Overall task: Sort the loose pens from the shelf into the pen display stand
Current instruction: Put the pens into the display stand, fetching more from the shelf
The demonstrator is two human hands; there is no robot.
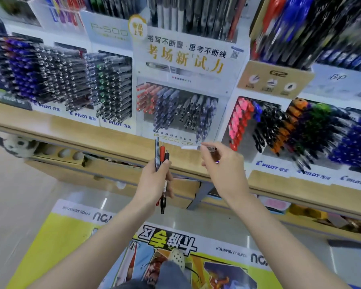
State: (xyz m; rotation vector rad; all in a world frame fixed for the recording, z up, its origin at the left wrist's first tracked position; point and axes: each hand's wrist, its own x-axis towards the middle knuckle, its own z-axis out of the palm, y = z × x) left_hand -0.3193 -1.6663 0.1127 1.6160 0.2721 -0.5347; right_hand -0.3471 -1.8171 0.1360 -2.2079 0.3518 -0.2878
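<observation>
My left hand (154, 180) grips a small bunch of loose pens (162, 155), one dark, one red and one black, held upright below the shelf edge. My right hand (221, 163) pinches one pen (193, 147) that lies sideways, its pale end pointing left, just under the clear P-500 display stand (176, 110). That stand holds red, blue and dark pens in slanted rows.
A wooden shelf ledge (75, 130) runs across the scene. Pilot pen racks (56, 80) stand to the left and more racks (300, 130) to the right. A lower shelf (300, 207) holds small goods. A yellow floor poster (133, 247) and my shoe (176, 257) lie below.
</observation>
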